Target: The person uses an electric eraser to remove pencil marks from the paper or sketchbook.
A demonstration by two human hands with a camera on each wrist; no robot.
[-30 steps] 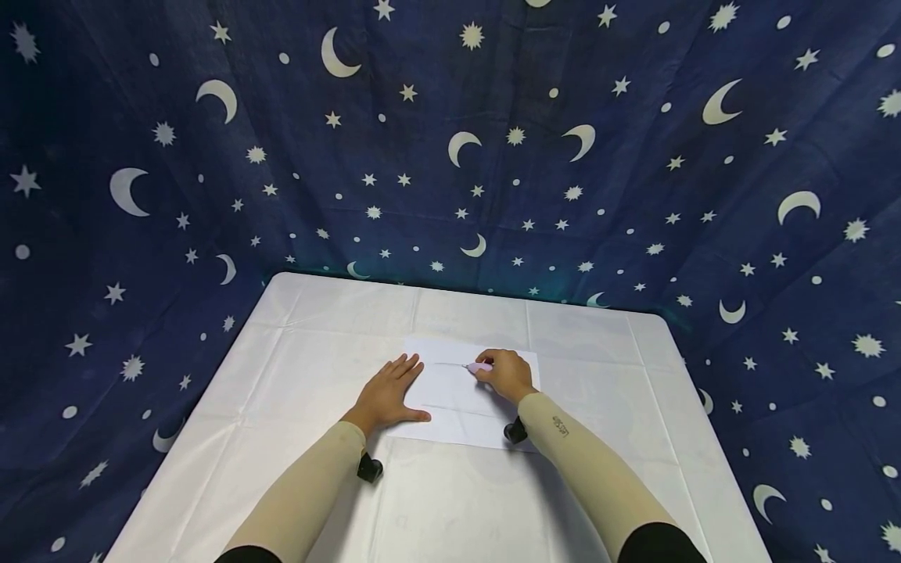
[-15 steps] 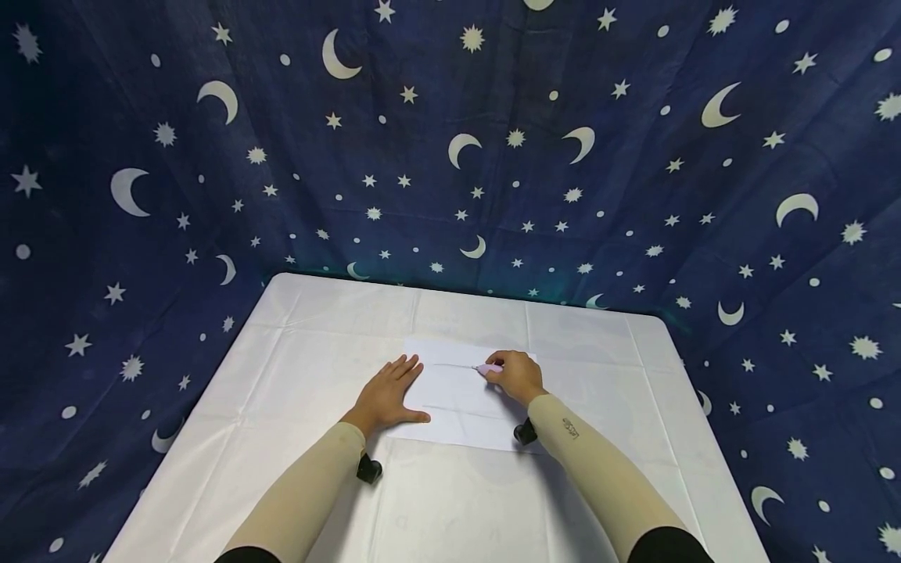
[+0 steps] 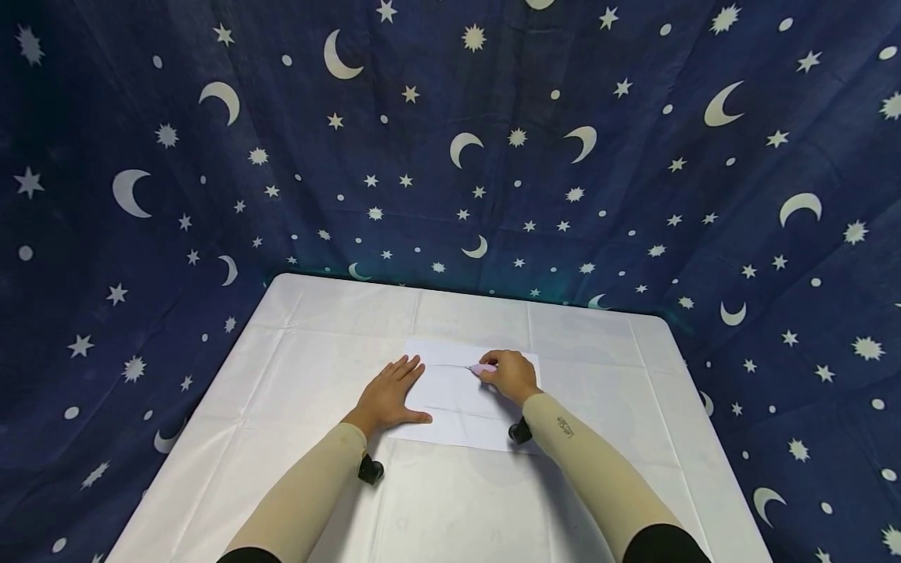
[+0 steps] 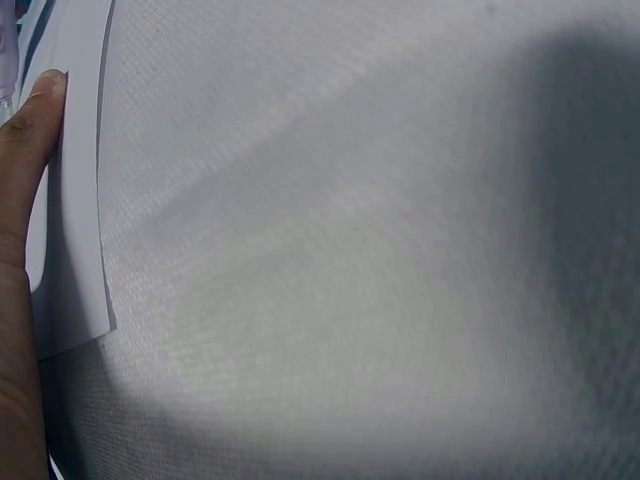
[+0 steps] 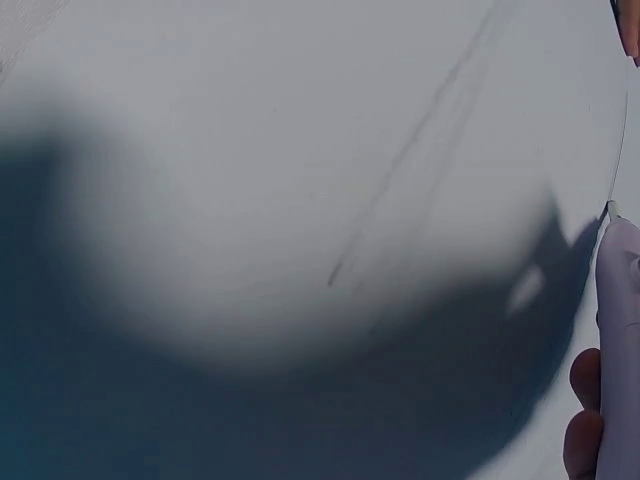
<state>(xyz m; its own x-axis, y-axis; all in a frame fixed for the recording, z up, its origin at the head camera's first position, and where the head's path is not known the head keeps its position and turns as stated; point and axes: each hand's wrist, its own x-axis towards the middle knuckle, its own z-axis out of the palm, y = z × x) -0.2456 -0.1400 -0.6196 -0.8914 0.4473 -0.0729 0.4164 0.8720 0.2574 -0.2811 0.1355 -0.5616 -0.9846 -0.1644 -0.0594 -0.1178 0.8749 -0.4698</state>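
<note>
Working along a line [image 3: 446,365] on the paper [image 3: 450,426] seems to be the step in hand. From the head view, the paper lies flat near the middle of the white table [image 3: 338,305]. The person's left hand [image 3: 385,397] rests over its left edge, fingers straight and spread, thumb held out to the side, gripping nothing. The right hand [image 3: 514,377] has its fingers curled round a slim lilac tool [image 3: 483,368], whose tip is at the right end of the line's visible part. A second, fainter line [image 3: 461,410] crosses the paper nearer the person.

In the left wrist view, the thumb [image 4: 30,130] reaches over the paper's edge, and a bit of the tool shows in the top corner.

The right wrist view shows the tool's pale tip meeting the thin line; whether it is a pen, a blade or something else cannot be told. Soft grey marks [image 5: 405,150] run across the sheet beside it.

The next move probably calls for light, even pressure through the tip along the line, with the left hand pinning the sheet against slipping.
</note>
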